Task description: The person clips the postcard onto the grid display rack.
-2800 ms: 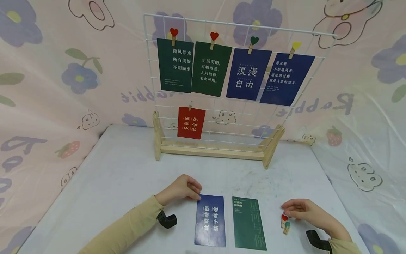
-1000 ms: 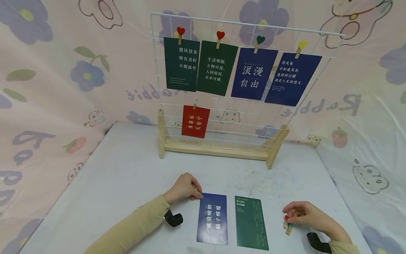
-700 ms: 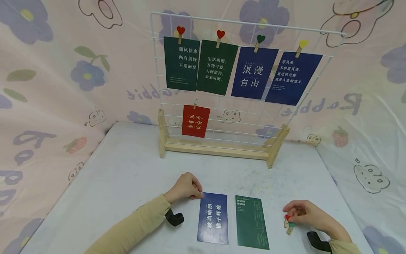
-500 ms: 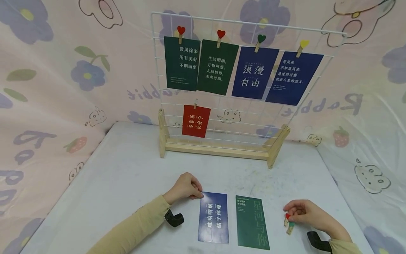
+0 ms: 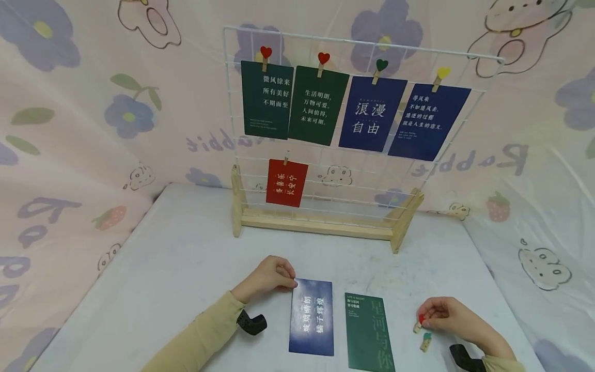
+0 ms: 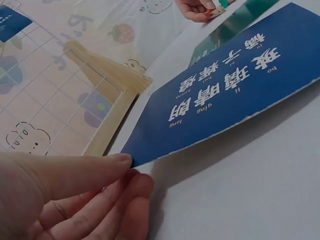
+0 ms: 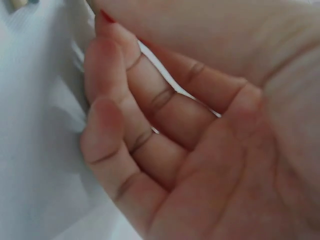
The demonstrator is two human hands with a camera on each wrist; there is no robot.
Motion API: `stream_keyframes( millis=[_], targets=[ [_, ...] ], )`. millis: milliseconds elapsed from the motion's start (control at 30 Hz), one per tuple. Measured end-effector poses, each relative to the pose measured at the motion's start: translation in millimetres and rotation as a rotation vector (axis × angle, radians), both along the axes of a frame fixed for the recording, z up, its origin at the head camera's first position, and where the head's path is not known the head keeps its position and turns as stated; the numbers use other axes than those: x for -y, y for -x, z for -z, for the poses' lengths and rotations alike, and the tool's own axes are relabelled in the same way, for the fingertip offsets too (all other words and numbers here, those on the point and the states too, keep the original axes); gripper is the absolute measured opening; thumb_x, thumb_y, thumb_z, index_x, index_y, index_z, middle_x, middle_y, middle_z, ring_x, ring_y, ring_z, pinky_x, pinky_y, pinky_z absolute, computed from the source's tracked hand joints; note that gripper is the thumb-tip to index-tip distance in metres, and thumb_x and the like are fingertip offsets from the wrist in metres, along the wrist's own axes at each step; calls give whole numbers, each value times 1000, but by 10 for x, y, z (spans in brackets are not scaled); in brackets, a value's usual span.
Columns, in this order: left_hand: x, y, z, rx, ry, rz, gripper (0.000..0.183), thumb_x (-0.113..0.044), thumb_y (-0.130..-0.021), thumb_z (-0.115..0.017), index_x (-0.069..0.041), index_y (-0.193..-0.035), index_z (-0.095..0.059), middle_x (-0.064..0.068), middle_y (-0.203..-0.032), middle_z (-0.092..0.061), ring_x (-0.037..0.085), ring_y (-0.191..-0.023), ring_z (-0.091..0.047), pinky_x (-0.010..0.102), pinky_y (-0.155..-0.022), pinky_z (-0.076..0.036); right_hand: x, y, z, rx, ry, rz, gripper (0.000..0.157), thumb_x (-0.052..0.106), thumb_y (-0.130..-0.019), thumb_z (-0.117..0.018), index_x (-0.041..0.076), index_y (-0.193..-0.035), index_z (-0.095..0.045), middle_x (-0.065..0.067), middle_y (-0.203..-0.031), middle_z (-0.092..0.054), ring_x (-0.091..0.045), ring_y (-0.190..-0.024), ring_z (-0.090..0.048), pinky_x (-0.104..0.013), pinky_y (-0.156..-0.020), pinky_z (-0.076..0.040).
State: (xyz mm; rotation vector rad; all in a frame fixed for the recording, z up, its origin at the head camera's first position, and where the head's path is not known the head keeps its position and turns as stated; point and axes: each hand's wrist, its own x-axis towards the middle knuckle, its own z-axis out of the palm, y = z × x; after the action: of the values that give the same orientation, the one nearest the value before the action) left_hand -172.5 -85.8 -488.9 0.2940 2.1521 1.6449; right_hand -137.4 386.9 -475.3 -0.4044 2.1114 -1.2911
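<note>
In the head view my left hand (image 5: 268,276) pinches the far left corner of a blue postcard (image 5: 311,318) with white lettering, thumb on top. The left wrist view shows the card (image 6: 230,80) tilted, its near edge raised over a shadow. My right hand (image 5: 448,318) pinches a small wooden clothespin with a red heart (image 5: 421,319); in the right wrist view the fingers (image 7: 107,125) hide all but a red tip. Just below it on the table lies a second clothespin, green-topped (image 5: 425,342). Between the hands lies a green postcard (image 5: 367,330).
Behind the hands stands a white wire grid rack on a wooden base (image 5: 316,226). Heart clothespins hold two green cards (image 5: 267,101) and two blue cards (image 5: 373,113) along its top. A small red card (image 5: 286,183) hangs lower left. Patterned cloth surrounds the white table (image 5: 186,248).
The right fingers have closed on the red-heart clothespin and drawn it away from the green-topped one. The left hand has taken the blue postcard's corner and raised it slightly. The head view has shifted.
</note>
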Motion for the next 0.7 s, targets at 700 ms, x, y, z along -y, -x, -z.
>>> stream_keyframes(
  millis=[700],
  targets=[
    [201, 91, -199, 151, -129, -83, 22, -8, -84, -73, 3, -101, -65, 11, -85, -70, 22, -75, -67, 37, -75, -57, 71, 167, -70, -51, 21, -34, 31, 12, -95, -60, -11, -116, -60, -21, -107, -65, -12, -89, -64, -23, -75, -53]
  ],
)
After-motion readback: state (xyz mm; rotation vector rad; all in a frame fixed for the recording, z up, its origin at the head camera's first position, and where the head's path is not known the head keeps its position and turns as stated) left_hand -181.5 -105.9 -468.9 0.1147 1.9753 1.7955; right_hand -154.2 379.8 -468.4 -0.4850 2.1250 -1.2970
